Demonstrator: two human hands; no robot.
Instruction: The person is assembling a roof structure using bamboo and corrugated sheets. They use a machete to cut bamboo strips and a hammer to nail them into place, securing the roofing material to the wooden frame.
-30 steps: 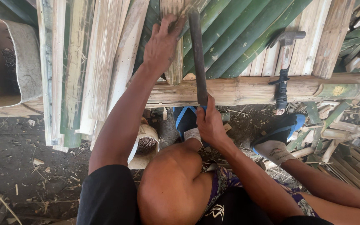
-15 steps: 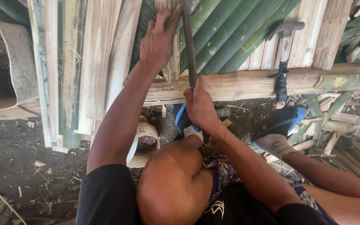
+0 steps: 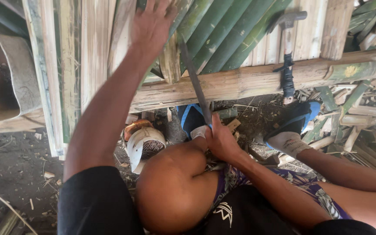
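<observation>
Bamboo slats [image 3: 223, 39] crowded my crossbeam [image 3: 257, 80]. Since 0.5 s earlier, my right hand [image 3: 220, 141] gripped the blade [image 3: 194, 80] lower; left hand [image 3: 151, 28] spread flat at 11 o'clock. Hammer [image 3: 287, 52] at 2 o'clock left little room.

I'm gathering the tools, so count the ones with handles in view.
2. A long dark blade gripped by the right hand, and a hammer resting on the bamboo pole. Debris may hide others.

one head camera, looking steeply down, close in.
</observation>
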